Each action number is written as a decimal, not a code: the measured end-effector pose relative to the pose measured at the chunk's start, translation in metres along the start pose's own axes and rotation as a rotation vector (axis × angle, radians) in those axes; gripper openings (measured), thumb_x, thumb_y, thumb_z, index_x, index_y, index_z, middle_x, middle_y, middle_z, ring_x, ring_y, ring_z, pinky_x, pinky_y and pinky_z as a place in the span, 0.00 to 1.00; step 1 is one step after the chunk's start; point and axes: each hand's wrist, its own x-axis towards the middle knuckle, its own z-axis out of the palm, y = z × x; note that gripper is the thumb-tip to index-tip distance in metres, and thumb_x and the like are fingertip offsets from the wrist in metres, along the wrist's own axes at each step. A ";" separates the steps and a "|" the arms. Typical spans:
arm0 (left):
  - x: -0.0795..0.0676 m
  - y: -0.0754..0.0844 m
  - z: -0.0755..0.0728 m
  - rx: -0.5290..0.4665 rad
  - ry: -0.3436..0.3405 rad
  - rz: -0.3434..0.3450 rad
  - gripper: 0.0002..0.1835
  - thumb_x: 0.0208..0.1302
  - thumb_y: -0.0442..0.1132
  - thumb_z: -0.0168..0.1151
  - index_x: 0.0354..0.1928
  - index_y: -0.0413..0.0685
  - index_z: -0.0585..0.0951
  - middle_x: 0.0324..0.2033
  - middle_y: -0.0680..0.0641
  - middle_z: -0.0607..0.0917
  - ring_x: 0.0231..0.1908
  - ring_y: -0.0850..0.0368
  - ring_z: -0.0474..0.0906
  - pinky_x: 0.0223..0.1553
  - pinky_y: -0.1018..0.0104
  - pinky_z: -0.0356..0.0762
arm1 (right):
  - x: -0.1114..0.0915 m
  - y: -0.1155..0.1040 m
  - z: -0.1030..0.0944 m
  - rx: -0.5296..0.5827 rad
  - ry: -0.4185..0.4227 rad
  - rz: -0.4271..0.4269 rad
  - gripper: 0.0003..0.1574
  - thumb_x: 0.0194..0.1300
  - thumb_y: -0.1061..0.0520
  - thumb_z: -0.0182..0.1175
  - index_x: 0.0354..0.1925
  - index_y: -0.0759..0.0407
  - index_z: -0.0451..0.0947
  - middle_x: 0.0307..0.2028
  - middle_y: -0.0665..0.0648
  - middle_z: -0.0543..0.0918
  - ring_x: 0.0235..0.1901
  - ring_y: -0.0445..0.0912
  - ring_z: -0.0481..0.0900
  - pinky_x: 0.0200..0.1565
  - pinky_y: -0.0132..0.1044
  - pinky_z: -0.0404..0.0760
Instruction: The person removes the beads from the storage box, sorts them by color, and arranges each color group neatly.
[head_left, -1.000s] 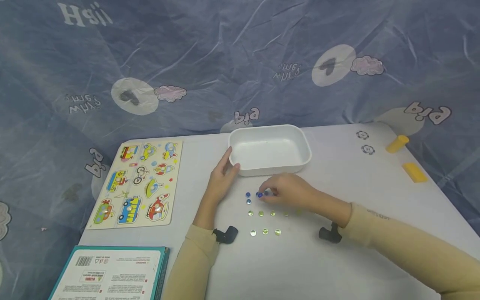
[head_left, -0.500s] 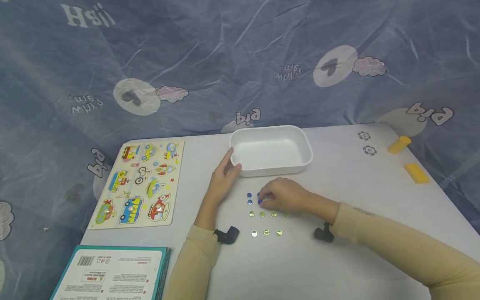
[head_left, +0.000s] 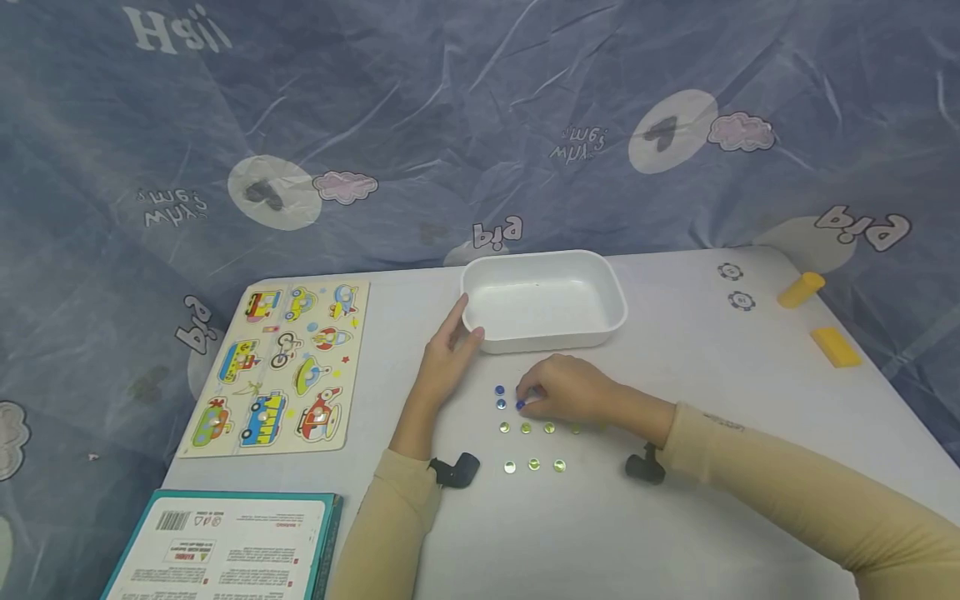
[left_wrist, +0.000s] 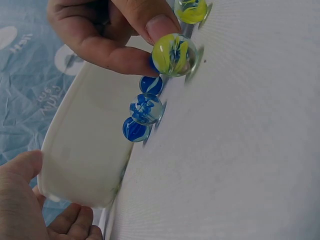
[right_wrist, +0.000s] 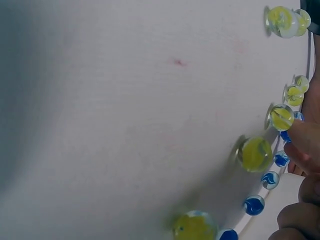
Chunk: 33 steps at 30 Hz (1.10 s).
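My right hand [head_left: 564, 388] pinches a blue marble [head_left: 520, 405] between thumb and index finger, low over the table. Just left of its fingertips are two more blue marbles [head_left: 500, 390], one in front of the other. My left hand [head_left: 444, 360] holds the left end of a white tray [head_left: 543, 341], with thumb and fingers around its corner. In the left wrist view, a yellow-swirled marble [left_wrist: 172, 55] partly hides the pinched one. The right wrist view shows several blue marbles [right_wrist: 254, 205] near the right hand, beside a line of yellow marbles [right_wrist: 255, 154].
A row of yellow-green marbles [head_left: 526, 428] lies in front of the right hand, with three more [head_left: 534, 464] nearer me. On the left are a vehicle puzzle board [head_left: 288, 367] and a teal-edged box [head_left: 240, 542]. A yellow cylinder [head_left: 801, 290] and yellow block [head_left: 836, 347] stand far right.
My right hand has come slightly toward me with the blue marble, then stayed nearly still over the last half second. The left hand keeps its place at the tray.
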 end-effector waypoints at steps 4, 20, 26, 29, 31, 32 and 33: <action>0.000 0.000 0.000 -0.006 0.006 0.003 0.32 0.66 0.58 0.53 0.68 0.85 0.52 0.69 0.70 0.57 0.71 0.61 0.56 0.71 0.56 0.58 | -0.003 -0.002 -0.003 -0.003 0.021 0.016 0.11 0.53 0.44 0.69 0.37 0.41 0.86 0.31 0.37 0.85 0.26 0.33 0.75 0.33 0.28 0.76; 0.000 0.001 0.000 -0.002 0.000 -0.002 0.33 0.64 0.62 0.52 0.69 0.84 0.52 0.69 0.70 0.58 0.71 0.62 0.57 0.70 0.58 0.59 | 0.020 0.018 -0.062 0.056 0.258 -0.002 0.12 0.59 0.43 0.64 0.41 0.43 0.83 0.17 0.47 0.69 0.20 0.41 0.66 0.25 0.33 0.69; 0.000 0.001 -0.001 0.001 0.007 -0.007 0.33 0.65 0.60 0.53 0.69 0.85 0.52 0.69 0.69 0.59 0.70 0.61 0.58 0.70 0.57 0.59 | 0.051 0.038 -0.061 0.066 0.137 0.115 0.15 0.60 0.43 0.65 0.44 0.44 0.83 0.21 0.50 0.74 0.24 0.44 0.70 0.29 0.35 0.72; 0.001 0.000 -0.001 -0.009 0.002 -0.010 0.33 0.65 0.59 0.53 0.68 0.86 0.52 0.69 0.68 0.60 0.70 0.60 0.58 0.70 0.55 0.59 | 0.065 0.044 -0.060 0.082 0.072 0.132 0.16 0.57 0.44 0.67 0.44 0.44 0.83 0.22 0.51 0.75 0.25 0.45 0.71 0.30 0.36 0.73; 0.001 -0.001 0.000 -0.018 0.001 -0.007 0.32 0.65 0.59 0.53 0.68 0.86 0.52 0.69 0.66 0.60 0.70 0.59 0.58 0.70 0.54 0.59 | 0.073 0.045 -0.059 0.083 0.035 0.127 0.16 0.56 0.45 0.68 0.44 0.44 0.84 0.21 0.51 0.75 0.24 0.45 0.70 0.30 0.35 0.73; 0.001 -0.001 0.000 -0.018 -0.001 -0.005 0.33 0.65 0.59 0.53 0.68 0.85 0.52 0.69 0.66 0.60 0.70 0.58 0.58 0.70 0.54 0.59 | 0.077 0.046 -0.059 0.082 0.015 0.122 0.16 0.55 0.46 0.69 0.44 0.45 0.84 0.21 0.51 0.76 0.24 0.44 0.70 0.30 0.35 0.73; 0.001 -0.001 0.000 -0.020 -0.002 -0.003 0.33 0.65 0.59 0.53 0.69 0.84 0.52 0.70 0.66 0.60 0.70 0.58 0.58 0.70 0.53 0.59 | 0.079 0.045 -0.059 0.082 0.001 0.117 0.16 0.55 0.47 0.69 0.44 0.45 0.84 0.21 0.51 0.76 0.24 0.44 0.71 0.31 0.35 0.74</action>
